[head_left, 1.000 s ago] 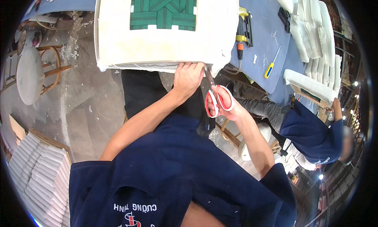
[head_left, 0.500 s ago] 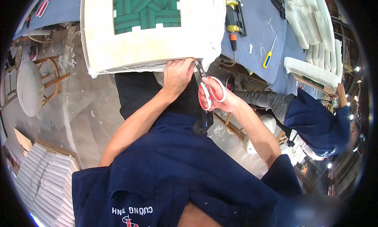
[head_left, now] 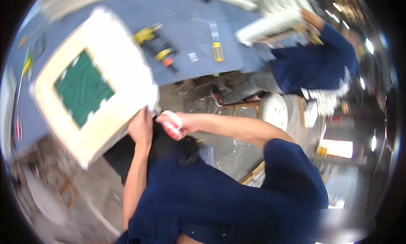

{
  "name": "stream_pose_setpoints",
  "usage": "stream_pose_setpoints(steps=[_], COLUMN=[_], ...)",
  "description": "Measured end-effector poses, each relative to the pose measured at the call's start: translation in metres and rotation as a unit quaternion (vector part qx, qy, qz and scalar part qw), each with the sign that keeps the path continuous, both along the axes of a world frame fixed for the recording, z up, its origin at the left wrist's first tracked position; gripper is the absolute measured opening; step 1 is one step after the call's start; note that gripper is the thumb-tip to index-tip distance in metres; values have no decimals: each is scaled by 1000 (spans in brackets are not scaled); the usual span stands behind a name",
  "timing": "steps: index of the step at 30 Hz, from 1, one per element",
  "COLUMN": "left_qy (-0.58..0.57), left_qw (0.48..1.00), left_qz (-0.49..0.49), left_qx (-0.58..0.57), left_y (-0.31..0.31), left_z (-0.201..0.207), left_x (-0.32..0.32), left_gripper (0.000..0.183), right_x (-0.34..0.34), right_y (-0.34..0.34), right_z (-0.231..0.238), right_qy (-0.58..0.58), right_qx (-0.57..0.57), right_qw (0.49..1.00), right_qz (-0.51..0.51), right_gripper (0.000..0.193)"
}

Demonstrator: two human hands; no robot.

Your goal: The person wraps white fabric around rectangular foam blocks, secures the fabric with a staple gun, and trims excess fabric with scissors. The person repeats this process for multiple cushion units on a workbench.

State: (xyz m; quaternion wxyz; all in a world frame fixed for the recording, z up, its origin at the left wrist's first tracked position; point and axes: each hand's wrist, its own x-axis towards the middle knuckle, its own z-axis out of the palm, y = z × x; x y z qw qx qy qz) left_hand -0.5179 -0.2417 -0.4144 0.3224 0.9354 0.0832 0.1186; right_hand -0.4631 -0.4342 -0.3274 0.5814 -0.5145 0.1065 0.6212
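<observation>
- The left hand (head_left: 141, 126) is pinching the white cloth (head_left: 127, 49) along the panel's edge nearest the person, its fingers pressed together; blur is hiding the exact fingertips.
- The right hand (head_left: 186, 122) is closing around the red-and-white handles of the scissors (head_left: 172, 118), just beside the left hand.
- The scissors are pointing toward the panel's right-hand corner; blur is leaving the blades too indistinct to tell how far apart they are standing.
- The cloth-edged panel (head_left: 103, 70) is lying at a slant over the blue counter (head_left: 194, 36), one corner jutting past its edge above the floor.
- Green webbing (head_left: 84, 89) is filling the panel's square opening.
- A yellow-and-black power tool (head_left: 156, 45) is lying on the counter near the panel, and a yellow-handled screwdriver (head_left: 217, 51) is lying farther right.
- Beyond, a co-worker (head_left: 313, 70) in dark blue is holding a white pad (head_left: 270, 26).
</observation>
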Motion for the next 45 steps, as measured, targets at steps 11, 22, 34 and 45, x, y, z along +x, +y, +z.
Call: stream_pose_setpoints(steps=[11,22,34,45], left_qy=[32,80,94,35], left_qw=[998,990,937,913], left_qz=[-45,-38,-179,-307], left_qx=[24,109,283,268], left_y=[4,0,13,29], left_z=[14,28,32,60], left_x=[3,7,16,24], left_gripper=[25,24,17,16], right_x=[41,5,-24,193], right_y=[6,0,-122,-181], right_z=[-37,-45,58,-22], right_qy=[145,-90,-352,-741], right_qx=[-18,-77,-128,-379], right_qw=[976,992,919,498], right_qz=[164,52,-124,-243], right_gripper=[52,53,65,54])
